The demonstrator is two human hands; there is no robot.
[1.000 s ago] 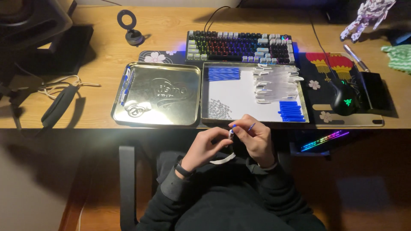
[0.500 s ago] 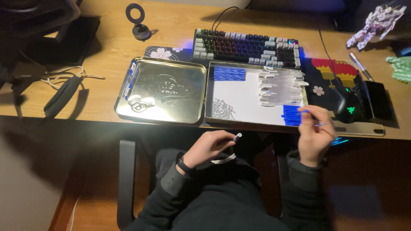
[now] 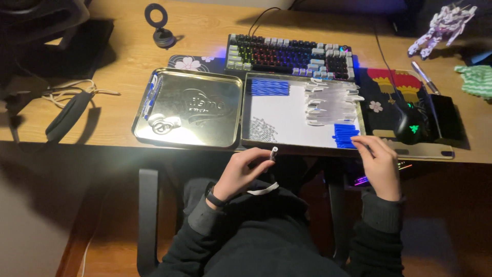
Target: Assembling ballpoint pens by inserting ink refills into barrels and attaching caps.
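Note:
My left hand (image 3: 244, 173) holds a thin white pen tube (image 3: 273, 152) upright in front of my lap, just below the desk's edge. My right hand (image 3: 378, 163) reaches to the front right corner of an open metal tin (image 3: 245, 114), its fingertips at a pile of small blue caps (image 3: 345, 134). The tin's white-lined tray also carries clear pen barrels (image 3: 330, 101), blue sticks (image 3: 269, 86) at the back left and a heap of tiny dark springs (image 3: 262, 128). Whether the fingers pinch a cap is hidden.
The tin's lid (image 3: 187, 108) lies open to the left. A backlit keyboard (image 3: 290, 54) sits behind the tin, a mouse (image 3: 410, 125) on a patterned mat to the right. A model figure (image 3: 444, 23), headphones (image 3: 66, 115) and a round stand (image 3: 160, 25) lie about the wooden desk.
My two hands were together over my lap a second ago. My right hand has since swung out to the blue caps at the tin's corner, while my left hand keeps holding the white tube.

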